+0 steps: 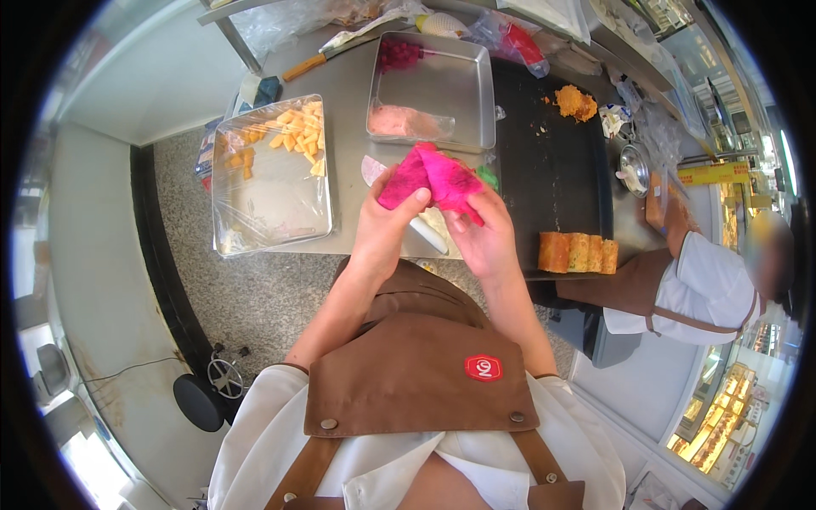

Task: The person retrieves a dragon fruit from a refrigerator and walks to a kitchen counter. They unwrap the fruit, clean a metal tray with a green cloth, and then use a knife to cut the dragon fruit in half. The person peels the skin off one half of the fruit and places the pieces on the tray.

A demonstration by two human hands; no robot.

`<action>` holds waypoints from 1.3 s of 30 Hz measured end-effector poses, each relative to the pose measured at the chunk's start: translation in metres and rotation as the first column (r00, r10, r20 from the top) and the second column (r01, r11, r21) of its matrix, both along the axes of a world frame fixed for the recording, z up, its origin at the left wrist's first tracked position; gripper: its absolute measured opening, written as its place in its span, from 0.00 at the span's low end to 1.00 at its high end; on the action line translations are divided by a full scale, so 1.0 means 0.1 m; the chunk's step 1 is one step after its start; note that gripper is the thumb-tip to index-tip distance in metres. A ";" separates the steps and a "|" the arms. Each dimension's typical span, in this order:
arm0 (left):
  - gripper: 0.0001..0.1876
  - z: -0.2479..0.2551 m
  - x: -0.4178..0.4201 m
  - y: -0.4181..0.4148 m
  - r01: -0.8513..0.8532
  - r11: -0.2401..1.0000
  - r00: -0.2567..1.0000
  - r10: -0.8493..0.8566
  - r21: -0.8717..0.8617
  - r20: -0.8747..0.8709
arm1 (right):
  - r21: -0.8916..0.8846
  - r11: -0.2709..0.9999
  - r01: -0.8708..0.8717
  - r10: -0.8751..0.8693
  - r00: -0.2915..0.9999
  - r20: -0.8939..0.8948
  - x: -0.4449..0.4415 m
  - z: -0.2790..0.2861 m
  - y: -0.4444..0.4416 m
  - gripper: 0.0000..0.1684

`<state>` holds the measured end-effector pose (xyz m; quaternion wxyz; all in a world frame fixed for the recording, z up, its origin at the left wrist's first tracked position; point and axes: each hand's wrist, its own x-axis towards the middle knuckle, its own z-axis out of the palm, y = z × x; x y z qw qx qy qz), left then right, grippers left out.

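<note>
My left hand [385, 224] grips one side of a piece of red dragon fruit [406, 183], its thumb on the deep magenta flesh. On the other side, my right hand [488, 233] holds the bright pink peel [451, 180], which is folded back from the flesh. Below the fruit lies a knife with a white handle [430, 234], mostly covered by my hands; a stained blade [372, 169] shows left of the fruit. Just beyond stands a deep metal tray [477, 95] with diced dragon fruit [400, 53] and a pink block in clear plastic [410, 122].
At left, a metal tray [271, 197] under plastic film holds yellow fruit cubes [298, 131]. A wooden-handled knife [305, 66] lies behind. On the black baking tray [542, 166] are bread pieces [577, 252] and an orange shredded clump [575, 103]. A co-worker [688, 287] stands at right near a metal bowl [633, 167].
</note>
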<state>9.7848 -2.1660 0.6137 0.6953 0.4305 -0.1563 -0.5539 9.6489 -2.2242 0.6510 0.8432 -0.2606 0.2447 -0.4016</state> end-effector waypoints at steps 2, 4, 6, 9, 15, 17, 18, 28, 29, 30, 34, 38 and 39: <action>0.44 -0.02 0.05 -0.02 0.026 0.999 0.999 -0.027 -0.027 -0.028 | 0.044 0.996 -0.077 0.063 0.963 0.262 -0.02 -0.22 -0.05 0.10; 0.42 -0.02 0.11 -0.03 0.078 0.995 0.994 -0.082 -0.056 -0.066 | 0.101 0.982 -0.158 0.093 0.878 0.470 -0.04 -0.31 -0.06 0.11; 0.40 0.00 0.18 -0.04 0.154 0.984 0.980 -0.164 -0.093 -0.109 | 0.170 0.954 -0.247 0.089 0.774 0.627 -0.04 -0.35 -0.05 0.11; 0.40 -0.06 0.23 0.00 0.164 0.984 0.984 -0.168 -0.073 -0.051 | 0.039 0.956 -0.291 0.248 0.872 0.421 -0.22 -0.41 -0.12 0.13; 0.51 0.16 0.39 0.08 0.093 0.995 0.695 -0.035 -0.041 0.718 | -0.385 0.888 -0.251 0.080 0.909 -0.408 -0.44 0.16 -0.38 0.24; 0.52 0.24 0.38 0.08 0.136 0.989 0.607 -0.032 -0.064 0.794 | -0.621 0.604 -0.500 0.069 0.808 -0.584 -0.29 0.18 -0.36 0.24; 0.53 0.28 0.39 0.07 0.155 0.985 0.559 -0.023 -0.077 0.829 | -0.596 0.592 -0.543 0.057 0.766 -0.640 -0.23 0.20 -0.33 0.25; 0.53 0.33 0.39 0.11 0.207 0.975 0.486 -0.031 -0.080 0.873 | -0.338 0.636 -0.693 0.270 0.611 -0.744 -0.21 0.09 -0.31 0.17; 0.53 0.36 0.39 0.10 0.215 0.973 0.484 -0.035 -0.080 0.874 | -0.291 0.650 -0.702 0.335 0.608 -0.719 -0.23 0.08 -0.33 0.16; 0.53 0.38 0.39 0.09 0.220 0.972 0.482 -0.038 -0.079 0.876 | -0.244 0.658 -0.713 0.400 0.604 -0.689 -0.24 0.06 -0.34 0.16; 0.52 0.35 0.39 0.07 0.230 0.971 0.551 -0.070 -0.071 0.832 | -0.394 0.742 -0.543 0.209 0.745 -0.633 -0.23 0.12 -0.26 0.16; 0.53 0.26 0.41 0.07 0.269 0.955 0.734 -0.122 -0.122 0.668 | -0.107 0.878 -0.466 0.378 0.815 -0.439 -0.26 0.27 -0.23 0.16; 0.53 0.25 0.41 0.06 0.281 0.949 0.793 -0.146 -0.143 0.591 | -0.009 0.890 -0.457 0.421 0.827 -0.372 -0.28 0.31 -0.23 0.16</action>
